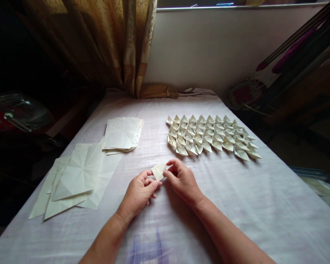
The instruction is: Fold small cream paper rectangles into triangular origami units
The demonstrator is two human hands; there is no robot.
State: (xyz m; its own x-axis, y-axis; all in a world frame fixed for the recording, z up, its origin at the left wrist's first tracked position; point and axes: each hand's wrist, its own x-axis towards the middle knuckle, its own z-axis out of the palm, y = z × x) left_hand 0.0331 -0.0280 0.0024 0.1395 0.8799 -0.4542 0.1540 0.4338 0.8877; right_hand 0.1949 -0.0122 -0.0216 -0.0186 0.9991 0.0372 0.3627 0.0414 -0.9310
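Between my two hands is a small folded piece of paper (pixel 158 171), pale cream and roughly square. My left hand (pixel 141 189) pinches its lower left side, thumb in front and fingers behind. On its right edge, the thumb and fingers of my right hand (pixel 183 181) are closed. Just beyond my right hand, several rows of folded paper boats (pixel 200 134) stand close together on the cloth. To the left of my hands lie a stack of creased paper sheets (pixel 122 134) and a looser spread of larger creased sheets (pixel 77 174).
A pale, purple-stained cloth (pixel 159 227) covers the table. At the far edge hangs a gold patterned curtain (pixel 132 44), its hem resting on the surface, with a white wall (pixel 203 47) beside it. Dark clutter stands past both sides of the table.
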